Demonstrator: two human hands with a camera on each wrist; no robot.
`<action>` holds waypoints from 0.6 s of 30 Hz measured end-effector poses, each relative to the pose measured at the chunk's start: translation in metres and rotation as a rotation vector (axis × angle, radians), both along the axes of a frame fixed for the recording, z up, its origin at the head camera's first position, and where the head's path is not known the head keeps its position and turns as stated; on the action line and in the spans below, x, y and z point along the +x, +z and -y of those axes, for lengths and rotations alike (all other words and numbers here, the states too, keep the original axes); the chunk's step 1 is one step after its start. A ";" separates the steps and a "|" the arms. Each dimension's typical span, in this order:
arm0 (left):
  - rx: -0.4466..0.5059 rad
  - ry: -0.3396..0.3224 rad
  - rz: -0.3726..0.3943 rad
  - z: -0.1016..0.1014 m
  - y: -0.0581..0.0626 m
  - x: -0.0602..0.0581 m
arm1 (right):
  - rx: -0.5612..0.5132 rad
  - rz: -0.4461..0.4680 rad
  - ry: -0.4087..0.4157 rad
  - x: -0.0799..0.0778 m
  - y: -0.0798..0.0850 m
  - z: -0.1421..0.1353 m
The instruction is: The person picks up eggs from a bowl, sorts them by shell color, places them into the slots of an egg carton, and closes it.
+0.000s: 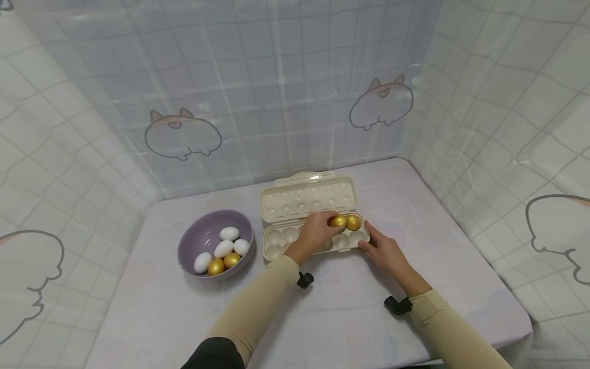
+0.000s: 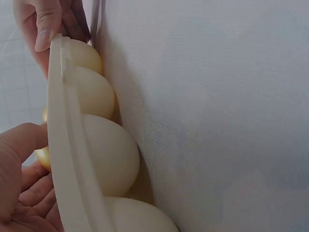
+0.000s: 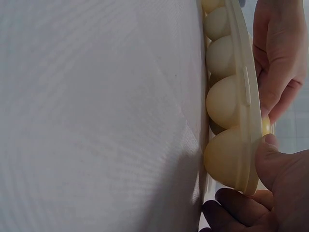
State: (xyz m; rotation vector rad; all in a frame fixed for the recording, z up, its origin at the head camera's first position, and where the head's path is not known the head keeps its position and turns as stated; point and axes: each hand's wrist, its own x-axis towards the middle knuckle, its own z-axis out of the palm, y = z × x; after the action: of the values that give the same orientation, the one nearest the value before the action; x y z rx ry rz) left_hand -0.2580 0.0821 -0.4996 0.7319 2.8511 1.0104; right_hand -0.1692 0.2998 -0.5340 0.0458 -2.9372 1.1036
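Observation:
A cream plastic egg carton [image 1: 273,237] lies open on the table, its lid [image 1: 309,197] folded back toward the wall. My left hand [image 1: 317,233] reaches over the tray and pinches a gold egg [image 1: 339,221] at the back row. Right beside it, another gold egg [image 1: 353,223] sits in the back right cup. The right hand [image 1: 384,251] grips the tray's right end, with its thumb on the front corner in the right wrist view. Rounded cup undersides [image 3: 224,104] show there. My left hand hides the middle cups in the head view.
To the left stands a purple bowl [image 1: 198,241] with several white eggs [image 1: 224,249] and two gold eggs [image 1: 216,266]. A pale cloth [image 1: 322,318] covers the table. Grid-patterned curtains [image 1: 276,92] hang behind and at both sides.

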 end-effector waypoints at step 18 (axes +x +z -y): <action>0.031 -0.003 -0.025 -0.007 -0.006 0.004 | -0.003 -0.013 0.010 0.000 0.001 0.000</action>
State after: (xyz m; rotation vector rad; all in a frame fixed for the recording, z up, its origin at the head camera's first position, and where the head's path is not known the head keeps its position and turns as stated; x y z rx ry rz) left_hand -0.2543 0.0892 -0.5053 0.7560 2.8605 1.0553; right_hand -0.1693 0.2998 -0.5328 0.0680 -2.9268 1.1050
